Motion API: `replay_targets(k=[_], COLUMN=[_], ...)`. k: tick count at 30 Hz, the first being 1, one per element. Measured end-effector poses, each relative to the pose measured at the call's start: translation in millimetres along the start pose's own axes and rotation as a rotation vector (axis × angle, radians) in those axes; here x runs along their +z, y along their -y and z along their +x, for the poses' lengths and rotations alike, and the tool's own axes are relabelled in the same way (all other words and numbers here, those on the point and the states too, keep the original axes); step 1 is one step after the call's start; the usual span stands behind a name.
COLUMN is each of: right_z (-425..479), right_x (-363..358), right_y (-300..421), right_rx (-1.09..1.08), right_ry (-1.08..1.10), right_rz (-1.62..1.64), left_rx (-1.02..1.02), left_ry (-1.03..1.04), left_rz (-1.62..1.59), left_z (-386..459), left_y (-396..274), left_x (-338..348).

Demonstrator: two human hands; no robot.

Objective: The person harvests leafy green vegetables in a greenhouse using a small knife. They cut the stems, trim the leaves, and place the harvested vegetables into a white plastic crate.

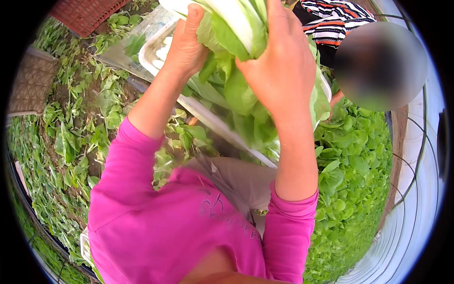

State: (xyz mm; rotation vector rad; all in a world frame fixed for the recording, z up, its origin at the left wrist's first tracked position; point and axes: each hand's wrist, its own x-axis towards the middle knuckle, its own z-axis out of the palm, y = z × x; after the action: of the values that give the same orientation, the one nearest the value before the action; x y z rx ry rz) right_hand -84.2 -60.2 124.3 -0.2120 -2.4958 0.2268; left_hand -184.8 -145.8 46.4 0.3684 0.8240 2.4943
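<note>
A bunch of leafy greens with broad white stalks [236,30], probably bok choy, is between my two hands at the top of the view. My left hand [188,48] holds it from the left, thumb pointing up along the stalks. On the other side my right hand [287,67] grips the bunch, its fingertips partly hidden behind the leaves. Directly below is a white plastic crate [212,120], set at a slant and filled with more greens. White stalk ends [163,51] show in its far left corner. Leaves cover much of the crate's right part.
A red plastic crate [87,16] and a brownish crate [33,81] stand at left on soil strewn with leaves. Dense growing greens [351,184] fill the right side, beside a plastic-sheeted wall [418,198]. Another person [340,23] in striped clothing is at upper right.
</note>
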Motion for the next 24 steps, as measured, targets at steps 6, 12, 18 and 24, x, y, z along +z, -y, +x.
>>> replay_targets(k=[6, 12, 18, 24], right_z=[-51, -44, -42, -73], right_x=[157, 165, 136, 116], right_y=[17, 18, 12, -3], right_rx=[0.088, 0.006, -0.04, -0.013], right_ry=[0.523, 0.527, 0.572, 0.598], right_rz=[-0.234, -0.149, -0.129, -0.126], left_rx=[0.135, 0.41, 0.546, 0.43], left_ry=[-0.533, -0.064, 0.449, 0.654], left_rz=[1.184, 1.494, 1.576, 1.92], left_z=[-35, -53, 8, 32], left_y=[-16, -18, -7, 18], left_x=[-153, -141, -102, -108])
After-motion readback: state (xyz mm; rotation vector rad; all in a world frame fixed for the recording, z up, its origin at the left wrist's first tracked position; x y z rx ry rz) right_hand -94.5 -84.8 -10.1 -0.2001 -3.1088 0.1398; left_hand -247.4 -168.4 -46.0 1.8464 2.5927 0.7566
